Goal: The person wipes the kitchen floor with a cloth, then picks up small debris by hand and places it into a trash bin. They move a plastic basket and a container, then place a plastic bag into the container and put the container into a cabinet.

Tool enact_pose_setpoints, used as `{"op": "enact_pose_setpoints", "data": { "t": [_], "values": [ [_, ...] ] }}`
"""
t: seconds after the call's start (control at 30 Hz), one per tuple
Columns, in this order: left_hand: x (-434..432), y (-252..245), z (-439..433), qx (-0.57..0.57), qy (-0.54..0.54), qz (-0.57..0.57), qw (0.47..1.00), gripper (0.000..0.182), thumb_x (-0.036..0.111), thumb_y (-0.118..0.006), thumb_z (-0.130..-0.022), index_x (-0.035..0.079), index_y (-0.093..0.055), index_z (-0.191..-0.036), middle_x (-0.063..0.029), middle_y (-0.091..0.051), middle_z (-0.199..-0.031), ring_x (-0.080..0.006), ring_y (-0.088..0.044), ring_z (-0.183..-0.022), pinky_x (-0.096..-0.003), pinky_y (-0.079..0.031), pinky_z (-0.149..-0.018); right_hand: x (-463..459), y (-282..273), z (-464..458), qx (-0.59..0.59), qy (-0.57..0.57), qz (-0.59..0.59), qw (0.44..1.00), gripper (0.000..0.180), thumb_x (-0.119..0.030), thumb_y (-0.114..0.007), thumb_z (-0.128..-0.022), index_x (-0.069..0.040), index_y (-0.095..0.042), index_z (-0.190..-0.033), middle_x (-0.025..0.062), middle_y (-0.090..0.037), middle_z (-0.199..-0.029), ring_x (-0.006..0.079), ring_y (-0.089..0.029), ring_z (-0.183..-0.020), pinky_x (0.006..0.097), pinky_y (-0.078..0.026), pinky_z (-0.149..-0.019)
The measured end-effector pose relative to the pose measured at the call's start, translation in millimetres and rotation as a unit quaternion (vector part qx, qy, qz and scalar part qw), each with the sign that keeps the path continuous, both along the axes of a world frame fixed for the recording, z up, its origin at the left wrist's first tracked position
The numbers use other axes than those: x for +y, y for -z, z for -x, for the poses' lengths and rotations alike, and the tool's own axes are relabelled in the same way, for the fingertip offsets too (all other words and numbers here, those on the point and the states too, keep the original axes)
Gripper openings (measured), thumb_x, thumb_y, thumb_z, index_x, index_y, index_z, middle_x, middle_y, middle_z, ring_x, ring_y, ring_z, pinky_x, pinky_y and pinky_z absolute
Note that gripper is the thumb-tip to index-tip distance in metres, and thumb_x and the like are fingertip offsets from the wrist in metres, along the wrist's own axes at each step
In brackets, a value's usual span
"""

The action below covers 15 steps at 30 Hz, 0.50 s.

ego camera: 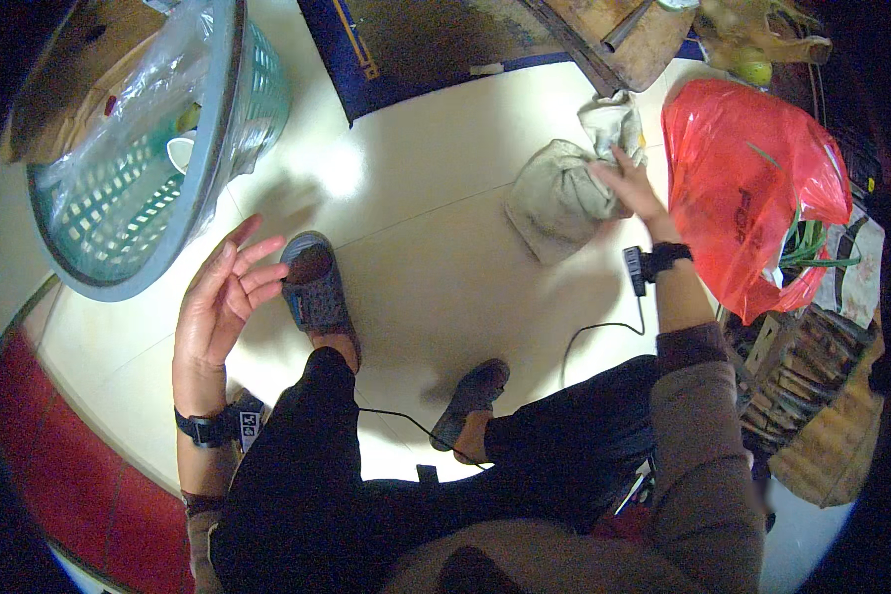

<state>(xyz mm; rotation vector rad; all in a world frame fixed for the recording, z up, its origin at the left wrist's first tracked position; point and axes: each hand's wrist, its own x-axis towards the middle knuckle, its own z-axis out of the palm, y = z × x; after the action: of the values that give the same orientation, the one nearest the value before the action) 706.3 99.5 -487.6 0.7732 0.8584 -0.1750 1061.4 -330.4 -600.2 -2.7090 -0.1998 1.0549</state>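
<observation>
My left hand is raised over the floor at the left, palm turned up and fingers apart, with nothing in it. It is nearest to the blue-green plastic basket and a grey slipper on my foot. Over at the right, my right hand is on a crumpled pale grey-green cloth, whose folds gather at my fingers. A narrower part of the cloth extends beyond the fingertips. Whether the cloth rests fully on the floor is unclear. Close by the right wrist stands a red plastic bag.
Clear plastic film hangs in the basket. Green leaves stick out of the red bag. Dark stick-like pieces lie at the right. A black cable hangs from the right wrist device. A dark blue-edged mat lies ahead.
</observation>
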Motion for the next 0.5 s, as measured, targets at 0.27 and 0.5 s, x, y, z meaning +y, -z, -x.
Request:
{"op": "enact_pose_setpoints", "data": {
  "t": [0.27,0.5],
  "values": [
    [0.0,12.7,5.0,0.029,0.003,-0.007,1.0,0.058,0.032,-0.049,-0.098,-0.003,-0.033,-0.142,-0.0179,-0.061,-0.121,-0.0231,-0.067,-0.096,-0.0293,-0.056,-0.081,69.7,9.6,94.4,-0.135,-0.168,0.075,0.974,0.094,-0.03,-0.076,-0.07,-0.016,-0.027,-0.149,0.0334,-0.036,-0.134,0.0484,-0.04,-0.119,0.0506,-0.038,-0.101],
    [0.6,47.0,36.1,0.075,0.005,-0.021,0.997,0.054,0.029,-0.051,-0.098,-0.003,-0.036,-0.139,-0.018,-0.062,-0.119,-0.0244,-0.067,-0.099,-0.0313,-0.055,-0.084,188.9,26.8,173.3,-0.218,-0.281,-0.054,0.933,0.076,-0.027,-0.072,-0.072,-0.013,-0.041,-0.141,0.0322,-0.04,-0.132,0.0472,-0.042,-0.118,0.0513,-0.035,-0.104]
  ]
}}
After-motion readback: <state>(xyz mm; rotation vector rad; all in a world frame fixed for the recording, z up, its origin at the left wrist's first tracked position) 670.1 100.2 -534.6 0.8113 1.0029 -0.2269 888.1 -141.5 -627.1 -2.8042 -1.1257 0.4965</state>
